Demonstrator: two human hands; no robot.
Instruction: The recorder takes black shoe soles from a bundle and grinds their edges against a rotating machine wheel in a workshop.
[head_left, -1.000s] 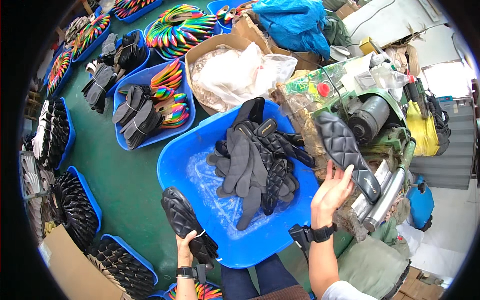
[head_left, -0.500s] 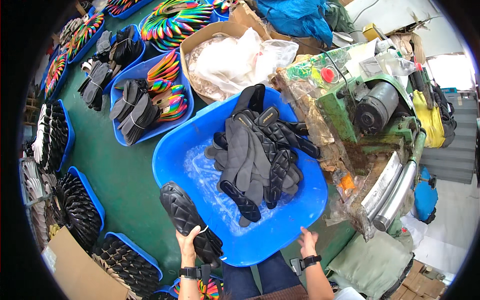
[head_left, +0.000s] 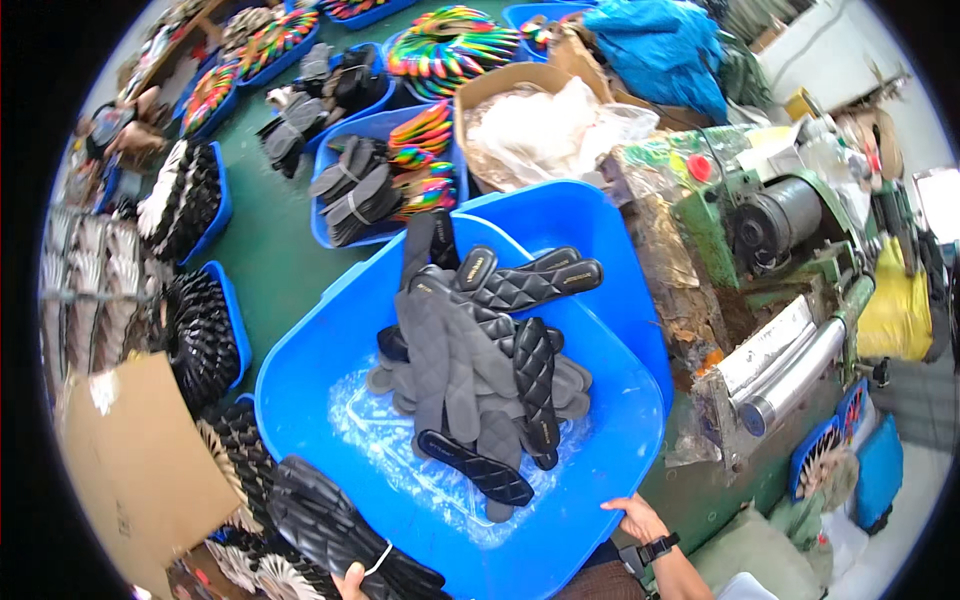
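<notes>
The right hand point(head_left: 632, 517) grips the near rim of the blue tub point(head_left: 330, 350), fingers curled over it, while the left hand point(head_left: 352, 581) clasps a banded bundle of black insoles point(head_left: 335, 535) lying lengthwise just outside the tub's left edge.

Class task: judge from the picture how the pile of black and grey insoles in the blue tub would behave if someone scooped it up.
The insoles look thin and flat, so probably light and bendy. Loosely heaped, they would likely slide apart. The clear plastic beneath may be slippery.
</notes>
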